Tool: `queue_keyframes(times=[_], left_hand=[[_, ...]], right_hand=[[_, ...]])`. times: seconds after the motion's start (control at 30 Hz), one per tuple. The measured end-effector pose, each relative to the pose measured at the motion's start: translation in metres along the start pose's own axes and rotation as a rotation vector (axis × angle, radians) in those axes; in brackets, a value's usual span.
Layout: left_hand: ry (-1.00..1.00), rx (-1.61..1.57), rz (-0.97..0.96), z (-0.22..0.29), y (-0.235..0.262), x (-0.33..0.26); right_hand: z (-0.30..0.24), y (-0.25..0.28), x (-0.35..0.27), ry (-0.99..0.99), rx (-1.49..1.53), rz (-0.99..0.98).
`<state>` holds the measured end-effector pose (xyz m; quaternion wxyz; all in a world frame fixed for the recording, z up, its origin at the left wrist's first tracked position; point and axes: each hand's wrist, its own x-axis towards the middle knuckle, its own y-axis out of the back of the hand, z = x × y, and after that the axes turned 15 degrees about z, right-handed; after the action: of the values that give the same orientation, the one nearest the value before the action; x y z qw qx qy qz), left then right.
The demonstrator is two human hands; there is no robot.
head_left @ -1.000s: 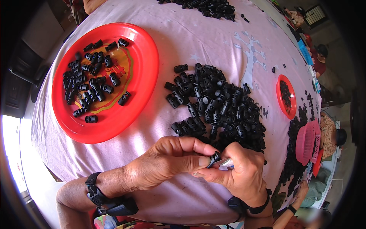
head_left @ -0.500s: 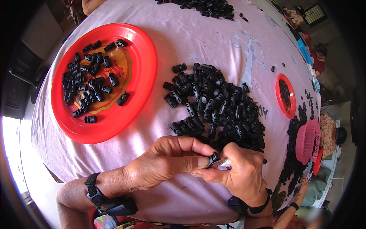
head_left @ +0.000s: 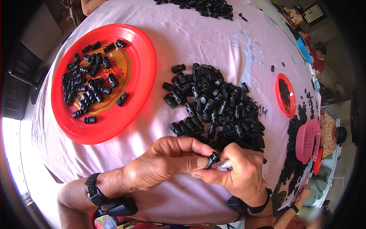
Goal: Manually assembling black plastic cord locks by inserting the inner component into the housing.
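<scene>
My left hand (head_left: 167, 162) and my right hand (head_left: 238, 173) meet near the table's front edge, fingertips pinched together on one small black plastic toggle piece (head_left: 212, 159). A thin pale metal part (head_left: 225, 164) shows in my right hand's fingers just beside it. Just beyond my hands lies a big heap of the same black toggle pieces (head_left: 213, 105) on the pale cloth. A large red plate (head_left: 131, 72) at the left holds several more of them.
A smaller red plate (head_left: 277, 95) of black pieces sits at the right, with a pink basket (head_left: 307, 141) and more pieces past it. Another black pile (head_left: 202, 5) lies at the far edge. Another person's hand (head_left: 303, 192) shows at lower right.
My hands have stayed in the same spot; the fingers shifted slightly around the black piece. Nothing else moved.
</scene>
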<state>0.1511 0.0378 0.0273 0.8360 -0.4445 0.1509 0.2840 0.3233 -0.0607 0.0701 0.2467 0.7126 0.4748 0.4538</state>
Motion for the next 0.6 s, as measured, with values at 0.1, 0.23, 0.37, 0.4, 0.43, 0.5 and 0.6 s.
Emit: queue_keyframes(times=[0.1, 0.23, 0.37, 0.4, 0.43, 0.5, 0.6], left_hand=[[-0.001, -0.025, -0.009, -0.0018, 0.0, 0.0028], [0.013, -0.01, 0.008, 0.0024, -0.0025, 0.0004], [0.015, 0.003, 0.014, 0.0026, -0.0026, 0.0001], [0.013, 0.006, 0.015, 0.0026, -0.0027, 0.0001], [0.013, 0.006, 0.014, 0.0026, -0.0028, 0.0002], [0.015, 0.0, 0.013, 0.0023, -0.003, 0.0005], [0.013, 0.004, 0.008, 0.0003, -0.0017, 0.0017]], right_hand=[[-0.0008, 0.0021, 0.0004, -0.021, -0.011, -0.006], [-0.002, 0.0029, 0.0003, -0.065, -0.019, -0.038], [-0.0034, 0.0033, 0.0005, -0.082, -0.003, -0.049], [-0.0033, 0.003, 0.0007, -0.074, -0.014, -0.045], [-0.0031, 0.003, 0.0007, -0.066, -0.024, -0.041], [-0.0033, 0.0034, 0.0002, -0.065, -0.032, -0.039], [-0.0031, 0.0028, -0.0001, -0.06, -0.029, -0.031]])
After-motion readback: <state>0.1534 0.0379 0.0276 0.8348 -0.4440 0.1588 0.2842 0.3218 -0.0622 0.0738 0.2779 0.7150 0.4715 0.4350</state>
